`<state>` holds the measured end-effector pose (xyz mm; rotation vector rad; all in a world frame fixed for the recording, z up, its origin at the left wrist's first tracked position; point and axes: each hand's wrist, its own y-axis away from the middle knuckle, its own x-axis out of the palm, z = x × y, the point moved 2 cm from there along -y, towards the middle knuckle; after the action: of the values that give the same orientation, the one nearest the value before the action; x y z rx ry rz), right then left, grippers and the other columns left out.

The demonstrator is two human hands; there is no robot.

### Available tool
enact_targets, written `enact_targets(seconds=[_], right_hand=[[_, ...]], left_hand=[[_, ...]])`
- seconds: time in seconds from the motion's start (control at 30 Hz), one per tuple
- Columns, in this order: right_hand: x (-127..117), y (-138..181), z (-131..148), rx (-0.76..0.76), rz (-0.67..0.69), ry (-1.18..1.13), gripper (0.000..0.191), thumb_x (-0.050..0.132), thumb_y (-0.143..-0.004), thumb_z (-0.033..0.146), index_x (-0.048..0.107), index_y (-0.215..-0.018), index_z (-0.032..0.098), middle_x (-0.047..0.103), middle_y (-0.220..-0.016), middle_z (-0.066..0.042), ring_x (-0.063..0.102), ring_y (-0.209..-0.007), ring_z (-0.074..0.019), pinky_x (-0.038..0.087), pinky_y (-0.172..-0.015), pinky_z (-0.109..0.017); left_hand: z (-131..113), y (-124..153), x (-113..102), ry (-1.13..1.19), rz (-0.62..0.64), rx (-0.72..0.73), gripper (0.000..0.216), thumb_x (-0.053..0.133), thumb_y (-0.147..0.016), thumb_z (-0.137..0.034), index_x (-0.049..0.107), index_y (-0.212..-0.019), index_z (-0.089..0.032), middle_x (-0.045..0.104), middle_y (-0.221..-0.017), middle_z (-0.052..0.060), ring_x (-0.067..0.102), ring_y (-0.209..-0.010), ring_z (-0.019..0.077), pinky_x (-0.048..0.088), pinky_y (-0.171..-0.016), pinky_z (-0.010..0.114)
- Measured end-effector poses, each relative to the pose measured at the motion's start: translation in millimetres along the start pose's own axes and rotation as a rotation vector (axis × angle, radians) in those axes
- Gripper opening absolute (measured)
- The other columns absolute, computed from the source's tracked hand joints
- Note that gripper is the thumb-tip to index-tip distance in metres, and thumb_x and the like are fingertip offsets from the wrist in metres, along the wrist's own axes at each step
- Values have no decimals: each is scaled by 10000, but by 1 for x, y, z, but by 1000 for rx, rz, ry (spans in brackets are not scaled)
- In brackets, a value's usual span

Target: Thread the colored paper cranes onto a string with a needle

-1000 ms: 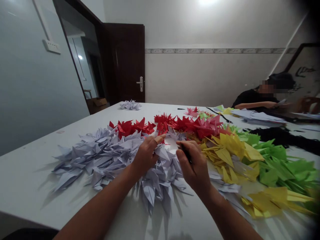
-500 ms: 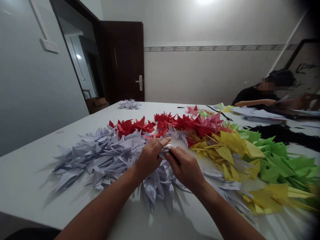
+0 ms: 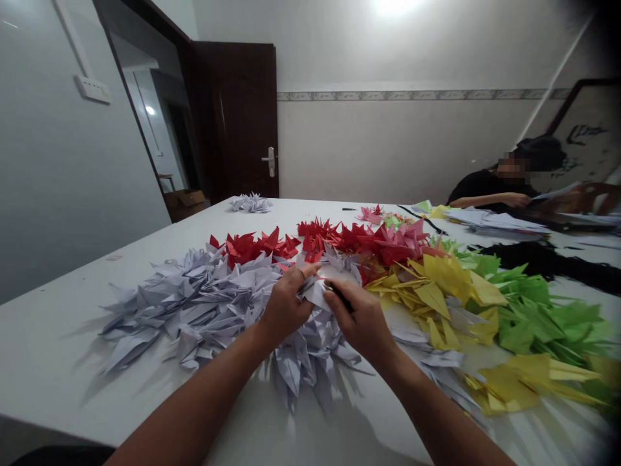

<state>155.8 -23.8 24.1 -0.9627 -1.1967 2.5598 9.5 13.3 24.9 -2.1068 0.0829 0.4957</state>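
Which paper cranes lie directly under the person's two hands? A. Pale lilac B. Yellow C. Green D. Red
A. The left hand and the right hand, which holds a dark stick, are over the pale lilac cranes.

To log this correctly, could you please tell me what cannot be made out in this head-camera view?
In the head view:
The dark slim item in the right hand: fingers hide most of it, so its kind is unclear.
The white paper crane: the left hand covers part of it.
The green paper cranes: cut off by the right edge.
The sheet beside the seated co-worker: too small and blurred to read.
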Motion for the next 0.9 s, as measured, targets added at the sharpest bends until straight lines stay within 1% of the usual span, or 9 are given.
enact_targets(seconds=[0.13,0.2,0.27,0.43,0.53,0.63,0.7,0.8,0.9], right_hand=[[-3,-3,-4,161,-68,-191,234,508,-860,314,651,-970,165,696,-871,-64,638,-769,-182,493,-689,-281],[-1,-3,-3,212,-31,-261,242,518,-848,327,667,-953,167,698,-817,-50,633,-714,-173,492,-643,-273],[2,-2,0,221,17,-308,251,518,-844,329,676,-948,165,698,-809,-46,626,-698,-166,488,-626,-263],[8,2,6,173,116,-277,232,492,-864,296,686,-908,177,696,-784,-30,605,-646,-144,467,-598,-240],[6,1,6,117,125,-215,220,494,-864,280,688,-913,190,699,-777,-30,619,-685,-154,470,-639,-251],[1,-2,-1,135,44,-213,224,525,-842,295,682,-949,176,708,-859,-58,635,-768,-176,478,-704,-278],[-3,-4,-10,204,-40,-233,258,547,-827,339,677,-962,161,705,-892,-71,634,-786,-184,478,-712,-287],[-9,-7,-30,333,-138,-274,330,553,-810,426,678,-921,142,685,-791,-59,608,-701,-172,469,-641,-275],[-11,-7,-50,440,-215,-321,389,561,-784,485,670,-883,124,635,-687,-36,547,-592,-143,439,-558,-257]], left_hand=[[2,-6,0,592,-179,-511,358,617,-771,-340,581,-1065,-138,651,-1019,101,630,-857,191,524,-694,296],[1,-8,1,810,-204,-623,392,640,-748,-392,598,-1045,-139,654,-1014,98,632,-845,183,513,-654,264],[2,-8,3,914,-172,-654,410,652,-737,-414,613,-1040,-141,662,-993,97,634,-849,186,506,-645,253],[2,-1,9,865,-20,-573,420,616,-776,-434,613,-1090,-156,652,-1046,103,629,-913,216,510,-713,284],[0,-1,9,755,-18,-535,412,581,-798,-446,608,-1089,-156,651,-1041,97,625,-904,217,504,-718,298],[4,-3,2,507,-123,-478,375,535,-826,-439,607,-1060,-154,660,-986,84,616,-887,210,491,-768,330],[9,-6,-4,250,-158,-365,301,532,-833,-378,619,-1025,-164,654,-978,76,598,-920,212,463,-843,365],[16,-8,-10,-89,-126,-121,244,586,-773,-247,633,-1000,-169,608,-1085,95,538,-1046,243,397,-950,423],[20,-6,-13,-213,-138,2,304,591,-711,-139,624,-1012,-169,536,-1199,111,480,-1134,261,370,-984,458]])
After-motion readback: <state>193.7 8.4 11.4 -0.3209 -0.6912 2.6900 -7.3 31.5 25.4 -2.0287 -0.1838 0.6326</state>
